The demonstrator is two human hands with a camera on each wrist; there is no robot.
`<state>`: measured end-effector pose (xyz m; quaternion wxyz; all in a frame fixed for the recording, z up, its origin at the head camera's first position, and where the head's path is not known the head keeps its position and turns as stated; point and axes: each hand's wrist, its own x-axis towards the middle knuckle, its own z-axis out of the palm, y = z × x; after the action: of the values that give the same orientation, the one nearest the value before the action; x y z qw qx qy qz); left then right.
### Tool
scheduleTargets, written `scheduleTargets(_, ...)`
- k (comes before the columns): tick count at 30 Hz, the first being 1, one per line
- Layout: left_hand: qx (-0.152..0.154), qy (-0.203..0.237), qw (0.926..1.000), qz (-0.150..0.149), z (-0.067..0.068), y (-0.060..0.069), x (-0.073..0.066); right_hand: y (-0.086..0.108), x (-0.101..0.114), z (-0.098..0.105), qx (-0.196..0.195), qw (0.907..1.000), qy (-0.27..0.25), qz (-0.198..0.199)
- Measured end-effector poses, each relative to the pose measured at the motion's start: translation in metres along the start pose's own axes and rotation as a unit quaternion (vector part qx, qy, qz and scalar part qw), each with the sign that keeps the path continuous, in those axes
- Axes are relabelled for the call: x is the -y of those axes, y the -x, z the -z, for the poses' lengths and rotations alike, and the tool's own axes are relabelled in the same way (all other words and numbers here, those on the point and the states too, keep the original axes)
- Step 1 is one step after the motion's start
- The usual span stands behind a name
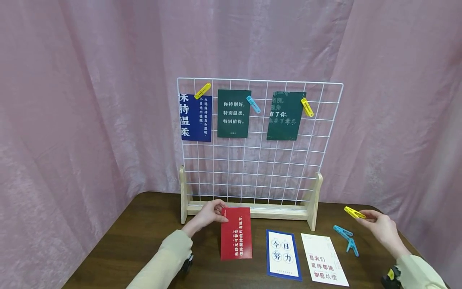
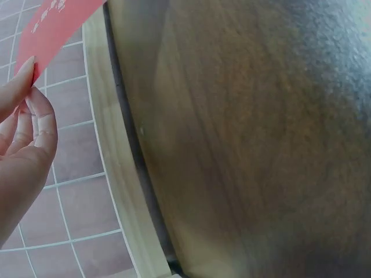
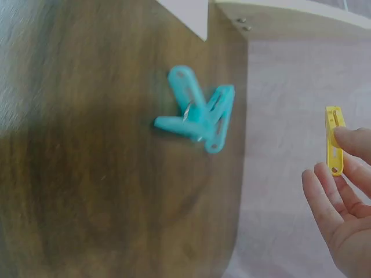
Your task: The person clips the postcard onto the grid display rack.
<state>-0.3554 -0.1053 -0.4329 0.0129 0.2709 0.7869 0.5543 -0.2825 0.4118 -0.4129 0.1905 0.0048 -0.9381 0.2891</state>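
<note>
My left hand [image 1: 210,214] pinches a red card [image 1: 236,237] by its upper left edge, in front of the rack's wooden base. In the left wrist view the thumb [image 2: 22,81] lies over the card's corner [image 2: 49,35]. Off to the right, my right hand [image 1: 382,228] holds a yellow clothespin [image 1: 354,212] between thumb and fingers, above the table. The right wrist view shows that yellow clothespin [image 3: 334,141] upright in the fingertips. Blue clothespins [image 1: 347,239] lie on the table just left of this hand.
A white wire grid [image 1: 260,160] on a wooden stand [image 1: 249,212] carries a blue card [image 1: 196,118] and two green cards [image 1: 232,114], with yellow and blue clothespins at their tops. A blue-bordered card [image 1: 283,255] and a white card [image 1: 324,259] lie on the brown table [image 1: 130,228].
</note>
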Motion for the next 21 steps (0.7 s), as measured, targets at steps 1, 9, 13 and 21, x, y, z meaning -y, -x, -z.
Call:
scheduleTargets(1, -0.001, 0.0, 1.0, -0.001, 0.001, -0.001, 0.003, -0.001, 0.003, -0.001, -0.005, 1.0, -0.002, 0.004)
scheduleTargets(9, -0.022, 0.003, 0.9996, 0.014, 0.007, -0.004, -0.005, -0.003, 0.023, 0.001, -0.081, 0.9963, -0.008, 0.028)
scheduleTargets(13, -0.045, -0.005, 0.9989, 0.016, 0.016, -0.004, -0.013, -0.003, 0.032, 0.001, -0.119, 0.9921, -0.015, 0.037)
scheduleTargets(21, -0.104, -0.002, 0.9945, 0.013, 0.043, -0.007, -0.03, -0.005, 0.057, -0.003, -0.155, 0.975, -0.058, 0.148)
